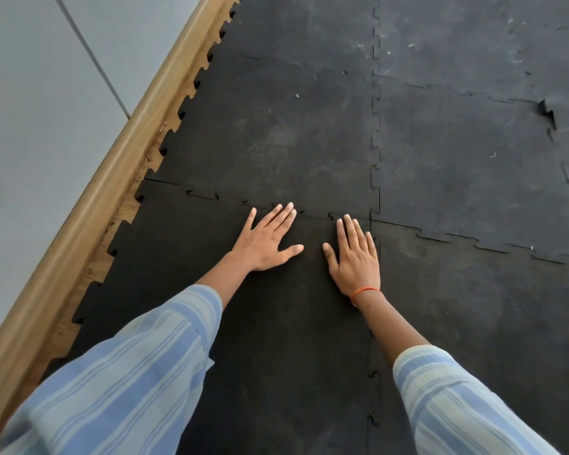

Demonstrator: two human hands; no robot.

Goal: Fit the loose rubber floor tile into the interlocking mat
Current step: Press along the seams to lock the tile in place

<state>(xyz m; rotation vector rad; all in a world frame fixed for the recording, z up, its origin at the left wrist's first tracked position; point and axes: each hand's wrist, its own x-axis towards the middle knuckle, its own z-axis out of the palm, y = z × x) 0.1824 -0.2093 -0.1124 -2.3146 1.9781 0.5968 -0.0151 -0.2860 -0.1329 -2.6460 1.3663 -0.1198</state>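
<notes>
Both hands flat on the tile, pressing the far seam home

The left hand (265,239) and right hand (353,256) lie open and spread, palms down, gripping nothing, fingertips right at the toothed joint (316,216) where the near tile (243,323) meets the mat (276,133). The tile sits in its slot beside the wooden skirting (89,205), and the seam looks mostly closed under the hands. Further left, one tab (202,195) shows a dark gap and may not be fully seated. Risk from here, I'd say: pushing only in the middle could leave that left tab proud, or pop a neighbouring tooth up.
</notes>
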